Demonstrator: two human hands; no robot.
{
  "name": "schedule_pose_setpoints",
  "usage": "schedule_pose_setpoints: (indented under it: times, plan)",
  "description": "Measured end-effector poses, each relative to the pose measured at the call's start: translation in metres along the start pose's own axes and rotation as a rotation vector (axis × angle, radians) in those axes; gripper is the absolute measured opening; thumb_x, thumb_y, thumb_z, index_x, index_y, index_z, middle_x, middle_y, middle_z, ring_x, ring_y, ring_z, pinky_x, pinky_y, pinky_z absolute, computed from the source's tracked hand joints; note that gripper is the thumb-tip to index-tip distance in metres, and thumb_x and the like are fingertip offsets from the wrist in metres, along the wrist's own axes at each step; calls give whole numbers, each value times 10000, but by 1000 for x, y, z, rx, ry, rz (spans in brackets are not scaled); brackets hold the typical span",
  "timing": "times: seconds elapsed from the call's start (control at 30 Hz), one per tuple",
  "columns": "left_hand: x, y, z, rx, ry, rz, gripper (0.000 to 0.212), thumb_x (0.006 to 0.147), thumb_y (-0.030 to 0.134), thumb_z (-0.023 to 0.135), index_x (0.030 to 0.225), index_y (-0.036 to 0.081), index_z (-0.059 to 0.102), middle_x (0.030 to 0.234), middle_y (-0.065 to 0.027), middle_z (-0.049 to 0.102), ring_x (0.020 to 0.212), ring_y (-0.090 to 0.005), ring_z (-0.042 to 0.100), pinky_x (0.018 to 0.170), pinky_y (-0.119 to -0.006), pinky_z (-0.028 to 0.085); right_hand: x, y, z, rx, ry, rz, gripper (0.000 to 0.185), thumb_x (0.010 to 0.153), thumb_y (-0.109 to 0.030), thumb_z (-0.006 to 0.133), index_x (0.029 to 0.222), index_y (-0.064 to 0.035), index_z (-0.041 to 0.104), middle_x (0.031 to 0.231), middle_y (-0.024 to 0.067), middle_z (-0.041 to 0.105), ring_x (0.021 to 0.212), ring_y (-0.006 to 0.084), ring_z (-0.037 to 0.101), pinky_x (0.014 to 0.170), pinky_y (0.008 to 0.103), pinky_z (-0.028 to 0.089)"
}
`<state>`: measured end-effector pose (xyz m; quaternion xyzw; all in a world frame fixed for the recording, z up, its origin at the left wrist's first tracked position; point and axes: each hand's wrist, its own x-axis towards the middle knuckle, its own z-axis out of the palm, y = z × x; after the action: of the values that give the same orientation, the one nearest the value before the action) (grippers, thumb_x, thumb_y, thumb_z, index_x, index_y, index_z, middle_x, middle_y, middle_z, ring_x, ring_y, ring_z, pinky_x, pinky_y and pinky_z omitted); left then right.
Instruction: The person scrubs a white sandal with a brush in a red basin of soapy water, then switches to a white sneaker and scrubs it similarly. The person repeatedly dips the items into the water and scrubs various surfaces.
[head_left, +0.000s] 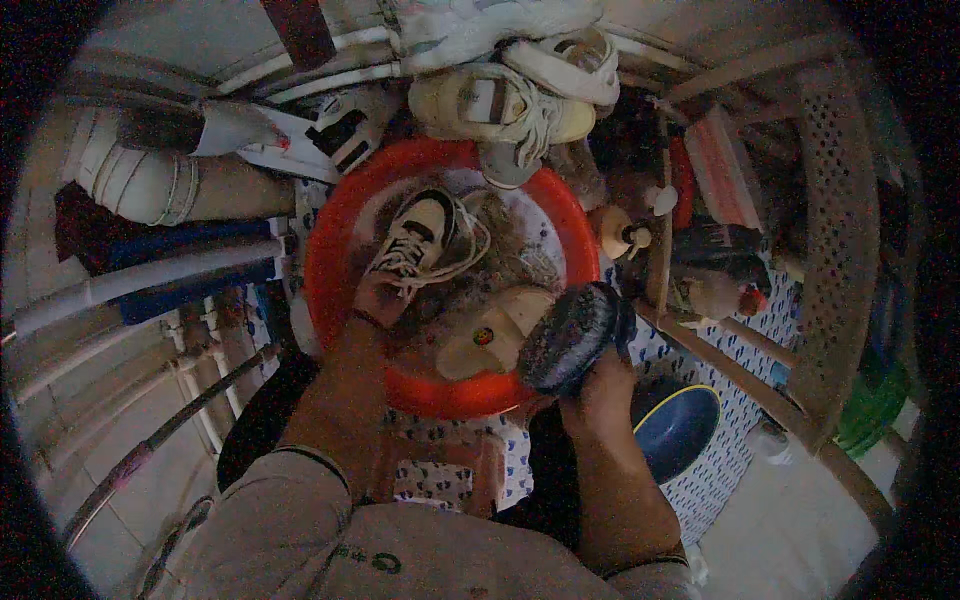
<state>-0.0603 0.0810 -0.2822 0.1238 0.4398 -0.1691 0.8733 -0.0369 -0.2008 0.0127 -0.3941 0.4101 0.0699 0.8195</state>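
Note:
A red basin (446, 401) holding dark, sudsy water stands before me. Over its left part, my left hand (381, 298) is at the opening of a light sneaker with dark trim (426, 221), whose laces hang loose to the right; its fingers are mostly hidden by the shoe. My right hand (604, 375) grips a dark scrubbing brush (574, 337) by its back at the basin's lower right rim, bristles facing up and left. Between the hands, a beige clog with a small round charm (484, 336) lies in the basin.
Cream sneakers (495, 101) are heaped at the basin's far rim, beside a white and black shoe (349, 131). A blue bowl with a yellow rim (679, 435) sits at right on patterned sheeting. A pump bottle (613, 231) stands beyond the right rim. Wooden rack bars (750, 356) run along the right.

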Motion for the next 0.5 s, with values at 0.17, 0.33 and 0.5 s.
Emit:
schedule_pose_setpoints:
  times: [0.17, 0.33, 0.5]
  plan:
    - [-50, -18, 84, 87, 11, 77, 326, 685, 68, 554, 1004, 13, 512, 973, -108, 548, 873, -265, 549, 749, -379, 513, -8, -8, 0, -62, -103, 17, 296, 849, -205, 474, 1084, -26, 496, 948, 87, 583, 820, 213, 589, 714, 347, 494]
    - [-76, -14, 104, 219, -255, 160, 499, 692, 146, 557, 1148, -19, 439, 1080, -166, 519, 969, -321, 529, 822, -443, 490, -9, -9, -2, -117, -67, -39, 308, 854, -204, 476, 1096, -13, 490, 970, 100, 582, 835, 221, 593, 697, 350, 503]
    - [-102, -29, 149, 227, -382, 83, 565, 703, 235, 571, 1182, -27, 426, 1155, -201, 488, 1024, -341, 509, 859, -466, 459, -8, -13, -2, 13, -10, -103, 287, 861, -197, 483, 1073, -4, 484, 959, 109, 575, 828, 236, 592, 693, 356, 502]
